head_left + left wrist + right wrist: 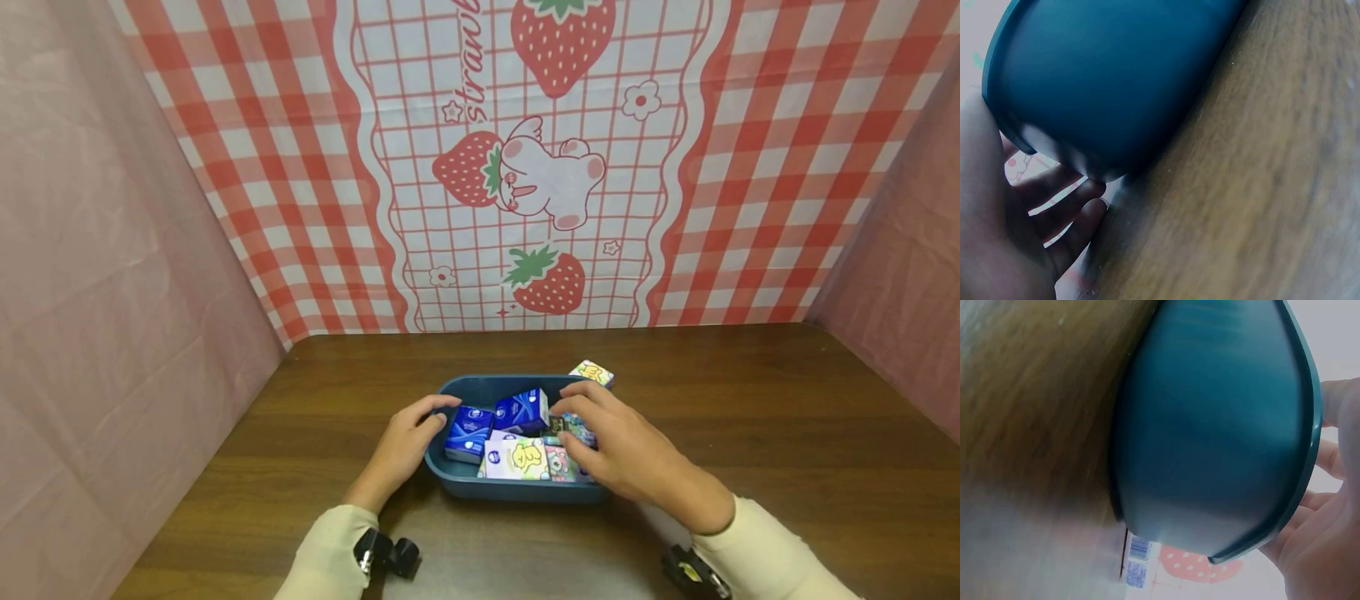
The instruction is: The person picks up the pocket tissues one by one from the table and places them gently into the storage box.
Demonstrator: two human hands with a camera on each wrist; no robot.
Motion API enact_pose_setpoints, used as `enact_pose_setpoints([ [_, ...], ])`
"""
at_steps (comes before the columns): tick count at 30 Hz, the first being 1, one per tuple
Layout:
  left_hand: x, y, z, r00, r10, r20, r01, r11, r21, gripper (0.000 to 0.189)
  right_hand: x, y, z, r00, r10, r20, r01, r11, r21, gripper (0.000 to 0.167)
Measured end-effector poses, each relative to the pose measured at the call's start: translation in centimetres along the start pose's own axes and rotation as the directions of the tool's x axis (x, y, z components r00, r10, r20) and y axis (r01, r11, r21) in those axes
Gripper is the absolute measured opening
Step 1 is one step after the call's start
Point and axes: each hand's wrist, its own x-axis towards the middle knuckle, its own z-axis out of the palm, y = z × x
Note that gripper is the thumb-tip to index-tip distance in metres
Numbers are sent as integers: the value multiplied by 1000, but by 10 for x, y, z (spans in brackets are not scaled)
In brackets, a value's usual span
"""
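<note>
A dark teal plastic bin (pixel 517 492) stands on the table with several small packs inside. My left hand (pixel 401 446) grips its left end, thumb and forefinger at the rim; the left wrist view shows the other fingers (pixel 1075 231) along the outside of the end wall. Over the right end hangs my right hand (pixel 630 450), fingers bent loosely down into the bin beside a dark-fronted patterned pack (pixel 557 425). Two blue tissue packs (pixel 470 432) lie at the left and middle. In front sits a white pack with a yellow cartoon figure (pixel 517 458), next to a pink patterned pack (pixel 564 463).
Another yellow-figured pack (pixel 592 372) is outside the bin, behind its right rear corner. The brown wooden table (pixel 810 433) reaches back to a red-checked strawberry cloth (pixel 555 167). Pinkish curtains (pixel 135 250) hang at both sides.
</note>
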Motion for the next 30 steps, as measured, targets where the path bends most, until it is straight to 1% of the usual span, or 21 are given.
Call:
enact_pose_setpoints([
  [11, 0, 0, 0, 1000, 0, 0, 0, 1000, -3, 28, 1, 11, -4, 998, -15, -57, 15, 1000, 1, 29],
  [17, 0, 1, 0, 1000, 0, 0, 0, 1000, -5, 28, 1, 16, -5, 993, -31, -113, 31, 1000, -6, 29],
  [25, 1, -2, 1, 1000, 8, -2, -8, 1000, -12, 28, 0, 25, -5, 985, 20, -174, -24, 999, -24, 28],
  [30, 1, -2, 1, 1000, 14, -1, -14, 1000, -25, 27, 0, 31, -8, 984, 55, -172, -58, 998, -13, 24],
])
